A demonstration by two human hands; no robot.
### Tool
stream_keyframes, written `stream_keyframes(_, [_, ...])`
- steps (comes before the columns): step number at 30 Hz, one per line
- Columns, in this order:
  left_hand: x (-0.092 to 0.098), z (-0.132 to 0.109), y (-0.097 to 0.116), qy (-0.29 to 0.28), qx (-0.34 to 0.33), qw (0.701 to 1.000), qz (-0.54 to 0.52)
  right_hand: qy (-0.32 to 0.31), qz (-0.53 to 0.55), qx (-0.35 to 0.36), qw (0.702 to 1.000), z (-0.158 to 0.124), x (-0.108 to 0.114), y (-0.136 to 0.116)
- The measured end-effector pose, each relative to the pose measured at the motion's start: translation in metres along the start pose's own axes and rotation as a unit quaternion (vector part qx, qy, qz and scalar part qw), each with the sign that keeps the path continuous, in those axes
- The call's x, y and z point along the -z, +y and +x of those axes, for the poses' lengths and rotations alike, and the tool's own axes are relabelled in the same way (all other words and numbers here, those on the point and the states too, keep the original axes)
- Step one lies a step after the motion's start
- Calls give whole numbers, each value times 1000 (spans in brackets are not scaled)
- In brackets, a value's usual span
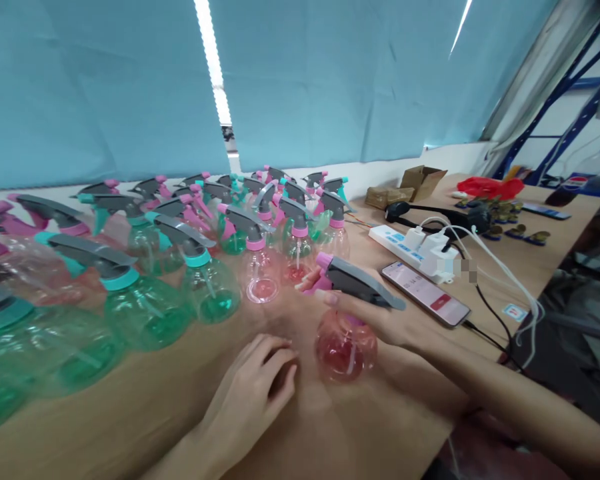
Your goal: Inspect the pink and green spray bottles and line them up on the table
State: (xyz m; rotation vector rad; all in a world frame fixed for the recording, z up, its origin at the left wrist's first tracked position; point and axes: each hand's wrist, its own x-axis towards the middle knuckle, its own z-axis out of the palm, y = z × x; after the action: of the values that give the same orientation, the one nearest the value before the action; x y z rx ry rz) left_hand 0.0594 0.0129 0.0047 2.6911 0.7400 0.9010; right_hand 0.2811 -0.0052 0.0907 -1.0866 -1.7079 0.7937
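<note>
From the head view, you are gripping a pink spray bottle (347,352) with your right hand (367,310), which is closing around its neck, just under the grey spray head (363,280); your fingertips are reaching past the pink trigger. The bottle is standing near the middle of the table (330,433), roughly upright, though whether its base is touching the wood you cannot tell. Your left hand (253,377) is lying low over the table to the left of that bottle, apart from it, its fingers loosely curling, the thumb standing away from them and nothing showing in its grasp. Ahead of you and to the left, many more spray bottles are crowding together: a green bottle (147,313) with a turquoise collar is sitting toward the left, and a clear pink bottle (261,273) is standing just beyond your hands. On the right, a phone (427,293) is lying face up beside a white power strip (397,245), and a red plastic bag (490,188) is resting farther back. A blue curtain (305,87) is hanging behind everything.
</note>
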Motion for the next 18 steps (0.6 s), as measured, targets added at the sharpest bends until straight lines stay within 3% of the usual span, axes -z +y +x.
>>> stream_keyframes(8, [-8, -11, -3, -46, 24, 995, 84, -7, 48, -39, 998, 24, -18, 7])
stream_keyframes(11, [-8, -12, -2, -54, 36, 993, 101, -33, 39, -14, 999, 26, -19, 5])
stream_keyframes(15, [-7, -12, -2, -50, 33, 991, 120, -12, -8, 27, 1000, 27, -18, 2])
stream_keyframes(18, [-8, -13, -5, -41, 19, 988, 149, -29, -24, 48, 998, 29, -16, 1])
